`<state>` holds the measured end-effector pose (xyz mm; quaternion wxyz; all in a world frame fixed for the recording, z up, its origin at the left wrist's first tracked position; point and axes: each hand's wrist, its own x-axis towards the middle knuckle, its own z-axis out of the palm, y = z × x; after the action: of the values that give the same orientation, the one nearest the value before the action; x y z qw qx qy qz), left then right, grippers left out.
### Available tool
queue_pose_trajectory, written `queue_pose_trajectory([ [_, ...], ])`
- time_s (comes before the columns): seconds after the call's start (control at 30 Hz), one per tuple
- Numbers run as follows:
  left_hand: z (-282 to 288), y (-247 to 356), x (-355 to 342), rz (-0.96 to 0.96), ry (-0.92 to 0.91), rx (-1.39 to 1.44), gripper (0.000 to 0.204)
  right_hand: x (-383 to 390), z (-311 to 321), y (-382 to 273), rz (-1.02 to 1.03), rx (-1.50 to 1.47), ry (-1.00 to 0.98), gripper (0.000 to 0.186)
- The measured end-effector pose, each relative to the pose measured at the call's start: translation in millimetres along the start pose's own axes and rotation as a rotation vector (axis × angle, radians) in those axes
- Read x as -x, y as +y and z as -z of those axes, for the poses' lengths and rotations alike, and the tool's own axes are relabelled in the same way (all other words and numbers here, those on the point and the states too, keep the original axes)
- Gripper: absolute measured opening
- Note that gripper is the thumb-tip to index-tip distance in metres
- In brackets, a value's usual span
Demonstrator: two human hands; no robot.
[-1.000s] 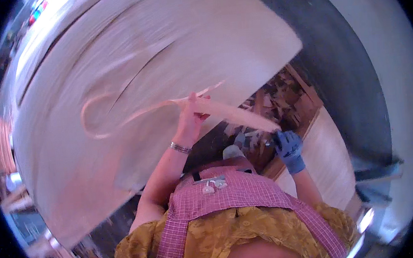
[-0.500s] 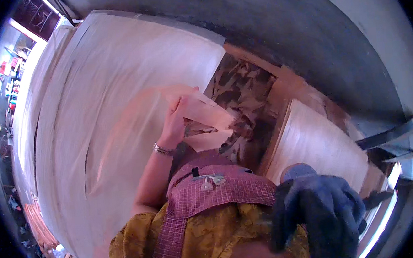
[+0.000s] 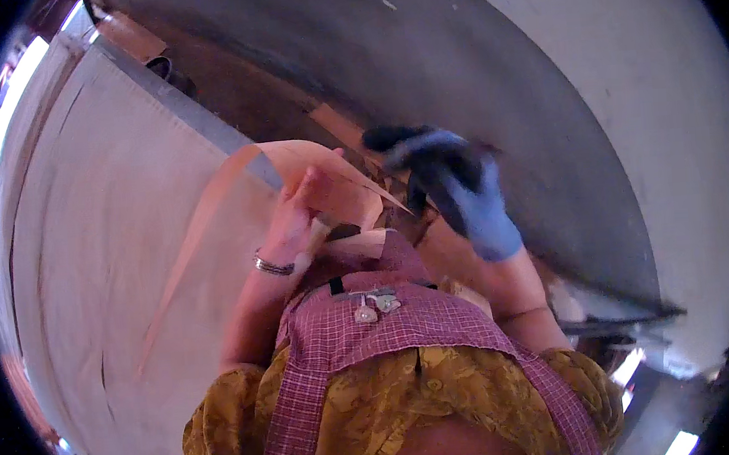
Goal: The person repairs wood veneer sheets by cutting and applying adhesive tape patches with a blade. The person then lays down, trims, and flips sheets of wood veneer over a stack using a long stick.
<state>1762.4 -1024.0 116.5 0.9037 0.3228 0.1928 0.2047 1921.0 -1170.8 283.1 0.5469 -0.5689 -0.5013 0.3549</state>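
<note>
My bare left hand (image 3: 291, 211), with a metal bracelet at the wrist, is closed on a thin tan sheet of wood veneer (image 3: 292, 156). The veneer curls upward around the fingers; its long edge trails to the lower left over a large stack of pale sheets (image 3: 135, 210). On the right, my right hand (image 3: 454, 179) wears a dark and blue-grey glove. Its fingers reach leftward with the thumb apart, near the veneer's narrow pointed end but seemingly not touching it. Motion blurs the glove somewhat. Another pale veneer piece (image 3: 361, 245) lies against my checked apron (image 3: 388, 327).
A dark grey wall (image 3: 490, 92) curves along the far side and right. Between it and the stack runs a brown floor strip (image 3: 245, 92), with a dark round object (image 3: 159, 68) at its far left. Blurred dark metal bars (image 3: 616, 320) stand at the lower right.
My gloved right hand has risen from the lower right to beside the veneer. My left hand still grips the veneer, which now bows up more. The view has shifted toward the wall.
</note>
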Motion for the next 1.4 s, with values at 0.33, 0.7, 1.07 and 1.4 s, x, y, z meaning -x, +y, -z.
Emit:
queue_pose_trajectory([
  [0.33,-52,15,-161,-0.327,0.249,0.035,0.043,-169,150,207,-0.482,-0.156,-0.507,0.042],
  [0.7,33,56,-144,-0.986,0.728,0.161,0.054,-394,109,262,0.078,0.422,-1.165,0.038],
  [1.07,195,208,-230,-0.806,1.405,-0.012,0.033,-688,-28,310,0.312,0.448,-1.174,0.038],
  [1.4,369,371,-281,-0.782,1.828,0.08,0.024,-933,-212,385,0.868,0.398,-1.313,0.029],
])
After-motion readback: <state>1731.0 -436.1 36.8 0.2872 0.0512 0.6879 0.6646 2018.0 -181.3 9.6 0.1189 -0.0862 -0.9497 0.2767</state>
